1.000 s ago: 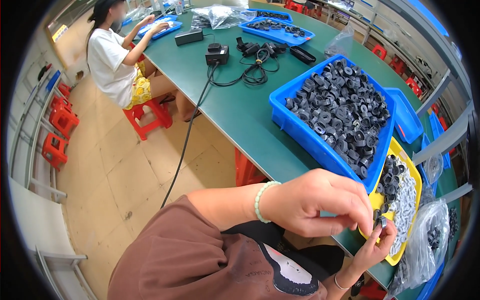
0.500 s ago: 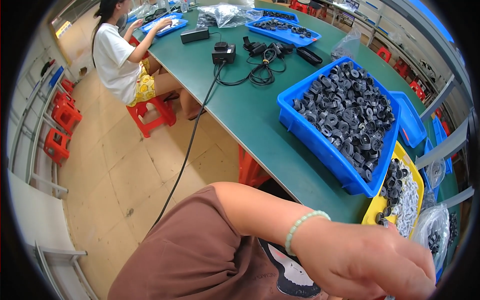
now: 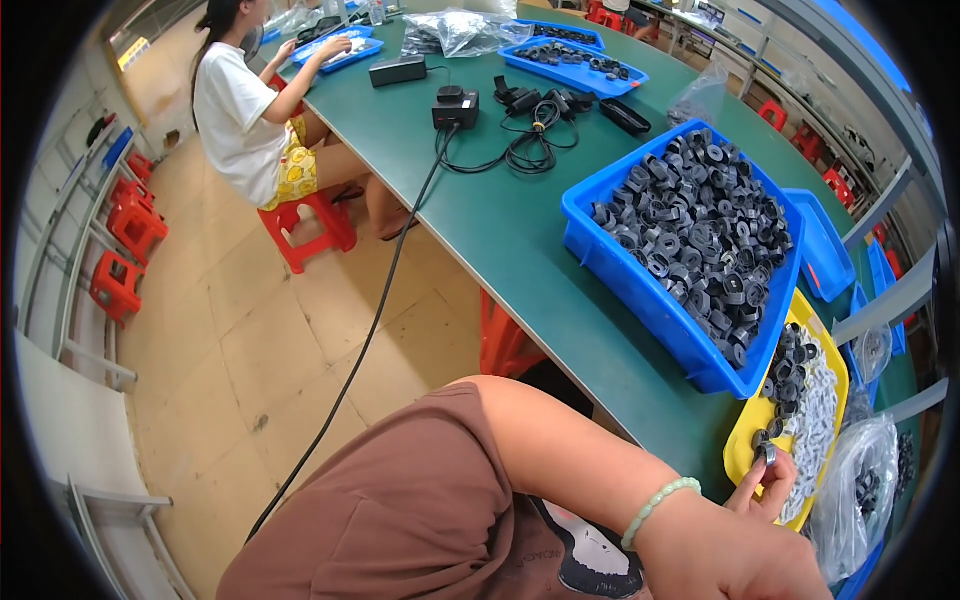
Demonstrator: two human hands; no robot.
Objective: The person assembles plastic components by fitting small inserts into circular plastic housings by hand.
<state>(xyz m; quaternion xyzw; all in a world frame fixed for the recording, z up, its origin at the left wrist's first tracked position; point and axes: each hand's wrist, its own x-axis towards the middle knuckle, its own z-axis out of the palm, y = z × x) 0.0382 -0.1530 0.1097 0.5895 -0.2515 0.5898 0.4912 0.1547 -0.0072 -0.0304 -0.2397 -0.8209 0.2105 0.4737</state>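
Observation:
My left hand (image 3: 735, 558), with a pale green bead bracelet (image 3: 655, 505) at its wrist, is at the lower right; its back faces up and its fingers are hidden. Just beyond it, the fingers of my right hand (image 3: 768, 488) pinch a dark ring-shaped part (image 3: 766, 454) at the near edge of a yellow tray (image 3: 740, 440). Most of that hand is hidden behind the left one. Inside the tray, black ring parts (image 3: 790, 380) lie along the left side and a heap of small white pieces (image 3: 815, 420) beside them.
A deep blue bin (image 3: 640, 305) full of dark ring parts stands on the green table (image 3: 480, 230). Beyond it are a coiled black cable (image 3: 530, 150), a black box device (image 3: 455, 108) and blue trays (image 3: 570, 75). A plastic bag (image 3: 850, 490) lies right of the yellow tray. Far left, a person (image 3: 240, 110) sits working.
My left hand has moved down and slightly left, uncovering my right hand's fingers and the ring part at the yellow tray. The view has shifted slightly.

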